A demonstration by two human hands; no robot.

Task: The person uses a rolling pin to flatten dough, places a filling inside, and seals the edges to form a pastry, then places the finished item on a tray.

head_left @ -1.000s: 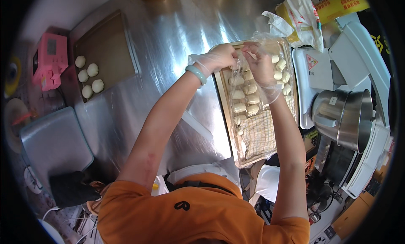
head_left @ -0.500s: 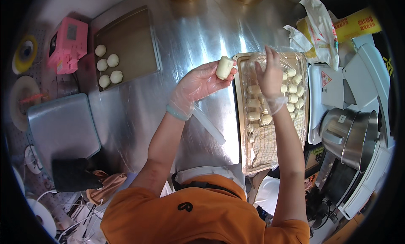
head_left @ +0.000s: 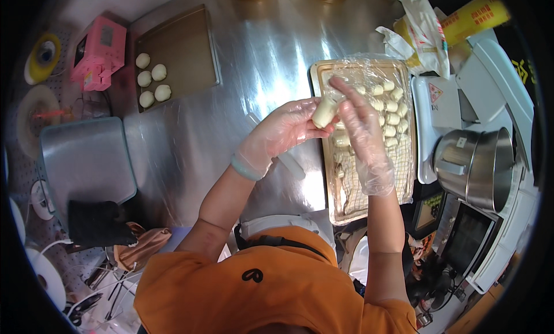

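Observation:
My left hand (head_left: pixel 283 126), in a clear plastic glove, holds a pale dough roll (head_left: pixel 325 113) between thumb and fingers, over the left edge of a tray (head_left: pixel 329 204). My gloved right hand (head_left: pixel 365 126) is close beside the roll's right end. Its fingers are stretched out, the thumb near the roll; whether they touch cannot be made out. Beneath the right hand, the tray is lined with a checked cloth (head_left: pixel 369 204) and partly covered by clear film. Several small dough rolls (head_left: pixel 391 118) stand in rows there, some hidden by the hand.
A dark baking tray (head_left: pixel 184 57) at the far left bears several round dough balls (head_left: pixel 158 72). A translucent plastic stick (head_left: pixel 288 163) lies below my left wrist. Steel bowls (head_left: pixel 479 161) and a white appliance stand at right, a pink device (head_left: pixel 101 51) at left.
My right hand has come down and turned toward the dough roll in my left hand. The left hand has moved slightly right and tilted the roll. The whole view has shifted a little.

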